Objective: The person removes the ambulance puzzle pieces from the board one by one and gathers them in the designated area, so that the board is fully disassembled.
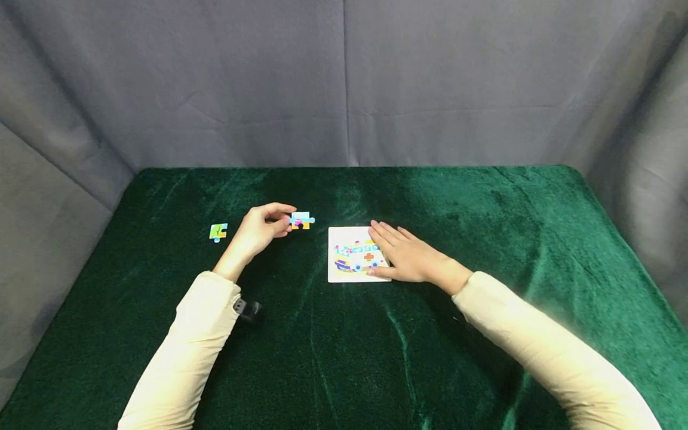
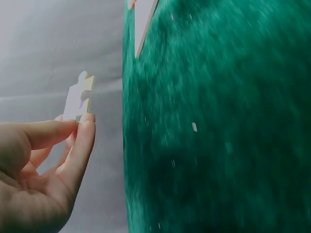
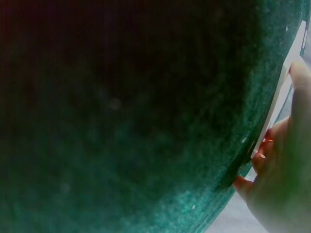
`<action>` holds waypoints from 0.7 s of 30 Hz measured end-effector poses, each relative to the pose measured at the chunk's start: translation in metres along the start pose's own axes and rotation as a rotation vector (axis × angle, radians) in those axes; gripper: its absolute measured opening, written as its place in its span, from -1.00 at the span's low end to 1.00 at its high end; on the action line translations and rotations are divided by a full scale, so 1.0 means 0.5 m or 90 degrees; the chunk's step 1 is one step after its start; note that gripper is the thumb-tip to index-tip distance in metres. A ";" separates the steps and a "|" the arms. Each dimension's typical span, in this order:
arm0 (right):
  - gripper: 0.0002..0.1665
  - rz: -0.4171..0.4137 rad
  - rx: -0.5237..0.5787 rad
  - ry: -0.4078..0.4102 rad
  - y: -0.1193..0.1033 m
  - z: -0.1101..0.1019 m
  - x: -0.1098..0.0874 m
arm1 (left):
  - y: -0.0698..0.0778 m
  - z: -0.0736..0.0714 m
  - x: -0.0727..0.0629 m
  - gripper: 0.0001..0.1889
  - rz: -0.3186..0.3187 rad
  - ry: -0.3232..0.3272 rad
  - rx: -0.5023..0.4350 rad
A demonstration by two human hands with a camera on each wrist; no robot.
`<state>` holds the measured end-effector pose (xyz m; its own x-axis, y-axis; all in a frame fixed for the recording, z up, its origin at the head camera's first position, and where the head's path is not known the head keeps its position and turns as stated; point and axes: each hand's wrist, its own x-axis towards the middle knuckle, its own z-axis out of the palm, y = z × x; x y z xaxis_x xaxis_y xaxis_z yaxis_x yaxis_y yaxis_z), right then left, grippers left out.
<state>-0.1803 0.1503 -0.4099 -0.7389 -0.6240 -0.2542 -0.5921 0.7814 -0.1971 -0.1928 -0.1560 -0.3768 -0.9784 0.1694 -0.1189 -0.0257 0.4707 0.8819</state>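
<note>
Between thumb and fingertips, my left hand (image 1: 261, 228) pinches a jigsaw puzzle piece (image 1: 301, 218) with light blue, pink and yellow on it. In the left wrist view this piece (image 2: 75, 99) shows edge-on against the grey curtain. To its right lies a white square puzzle board (image 1: 334, 273) with an ambulance picture. My right hand (image 1: 404, 255) rests on the board's right side with fingers extended, covering part of the picture. From the right wrist view, the board (image 3: 279, 97) is a thin white edge beside the hand (image 3: 282, 160).
A second puzzle piece (image 1: 217, 232), green with a light blue tab, lies on the left of the table, near my left wrist. Dark green velvet cloth (image 1: 344, 358) covers the table. Grey curtains (image 1: 242, 77) hang behind it. A small black device (image 1: 247, 308) sits at my left cuff.
</note>
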 end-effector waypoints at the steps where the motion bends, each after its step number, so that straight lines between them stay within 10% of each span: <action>1: 0.04 0.000 0.000 -0.001 0.000 0.000 0.000 | -0.004 -0.006 -0.002 -0.66 0.000 0.005 -0.002; 21: 0.05 0.004 -0.003 0.003 0.000 0.002 0.000 | -0.070 -0.098 -0.033 -0.64 -0.032 0.080 -0.006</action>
<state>-0.1799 0.1502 -0.4109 -0.7443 -0.6191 -0.2504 -0.5889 0.7853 -0.1912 -0.1858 -0.2177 -0.3835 -0.9939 0.0353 -0.1049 -0.0763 0.4682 0.8803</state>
